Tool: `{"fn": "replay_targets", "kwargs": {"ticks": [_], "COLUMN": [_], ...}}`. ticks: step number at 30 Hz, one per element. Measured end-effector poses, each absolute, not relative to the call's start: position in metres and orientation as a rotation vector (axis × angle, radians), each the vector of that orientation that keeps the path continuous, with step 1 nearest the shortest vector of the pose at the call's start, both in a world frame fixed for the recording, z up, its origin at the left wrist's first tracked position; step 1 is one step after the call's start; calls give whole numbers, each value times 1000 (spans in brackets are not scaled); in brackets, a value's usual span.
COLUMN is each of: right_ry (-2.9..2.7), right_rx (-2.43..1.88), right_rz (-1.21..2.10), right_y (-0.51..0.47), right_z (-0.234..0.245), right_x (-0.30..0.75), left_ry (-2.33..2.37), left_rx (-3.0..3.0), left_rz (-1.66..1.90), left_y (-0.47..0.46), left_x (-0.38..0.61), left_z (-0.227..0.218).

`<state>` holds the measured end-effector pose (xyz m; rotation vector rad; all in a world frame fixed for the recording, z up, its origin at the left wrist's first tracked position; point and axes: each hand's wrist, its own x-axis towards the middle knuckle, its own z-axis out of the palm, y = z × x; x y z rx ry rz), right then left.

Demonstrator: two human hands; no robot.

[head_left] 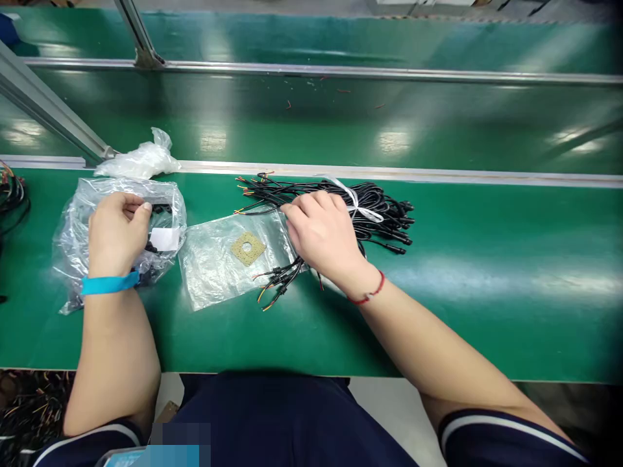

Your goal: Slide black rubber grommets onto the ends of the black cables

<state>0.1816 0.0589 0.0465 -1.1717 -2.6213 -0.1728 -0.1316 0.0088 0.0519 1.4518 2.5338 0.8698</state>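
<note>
My left hand (117, 227), with a blue band at the wrist, is over a clear plastic bag (73, 259) holding small black parts and a white label (165, 239). Its fingers are curled in against the thumb; what they pinch is hidden. My right hand (324, 227) rests on a bundle of black cables (379, 201) tied with a white strip, fingers bent around a cable near the stripped orange ends. Below it lies a smaller group of cable ends (280, 285). A flat clear bag (209, 272) with a yellowish diamond-shaped piece (242, 249) on it sits between the hands.
A crumpled white plastic bag (143, 157) lies by the metal rail (292, 170) at the back of the green table (487, 311). A metal post (53, 100) slants up at the left. More cables (12, 194) lie at the left edge, and wire scraps are beyond the rail.
</note>
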Motion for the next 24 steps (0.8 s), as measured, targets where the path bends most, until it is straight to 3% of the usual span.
{"fn": "replay_targets", "kwargs": {"ticks": [7,13,20,24], "right_ry": [-2615,-2610,-2726,-2742], "right_rx": [-1281,-1072,-668,-638], "right_rz": [-304,-282,108,136], "right_y": [88,75,51,39], "right_z": [39,39,26,15], "right_x": [172,178,172,174], "left_ry": [2532,2535,2524,2537], "left_rx": [1423,1457,1663,1819], "left_rz": [730,496,375,350], "left_y": [6,4,12,22], "left_x": [-156,-164,-142,-124], "left_z": [33,28,21,10]}}
